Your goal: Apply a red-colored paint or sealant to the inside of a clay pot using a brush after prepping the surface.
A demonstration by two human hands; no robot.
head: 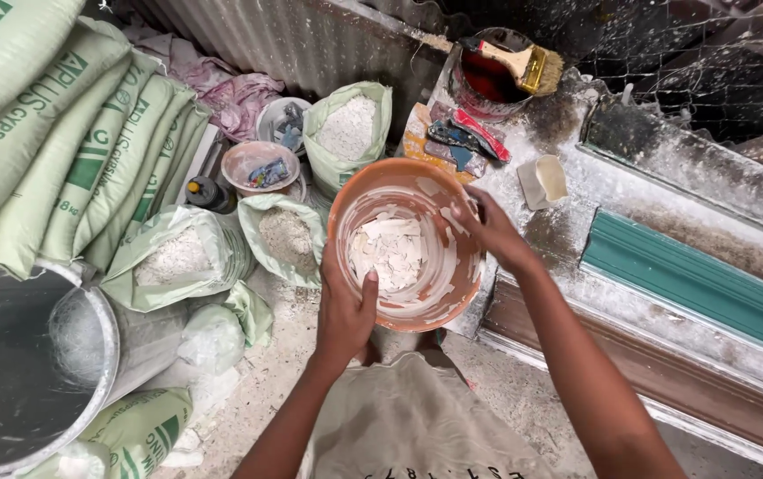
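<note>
A plaster workshop. Stacked green sacks [62,115] and open bags of white powder [348,129] crowd the dusty floor [284,355]. A paintbrush [519,60] rests on a red tin [488,84] beside long moulded strips [692,279]

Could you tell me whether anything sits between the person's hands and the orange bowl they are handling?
Nothing visible does: the left hand grips the orange bowl at its near rim, and the right hand rests directly on its right rim.

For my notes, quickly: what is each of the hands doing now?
Left hand: closed on the bowl rim.
Right hand: closed on the far rim.
</note>
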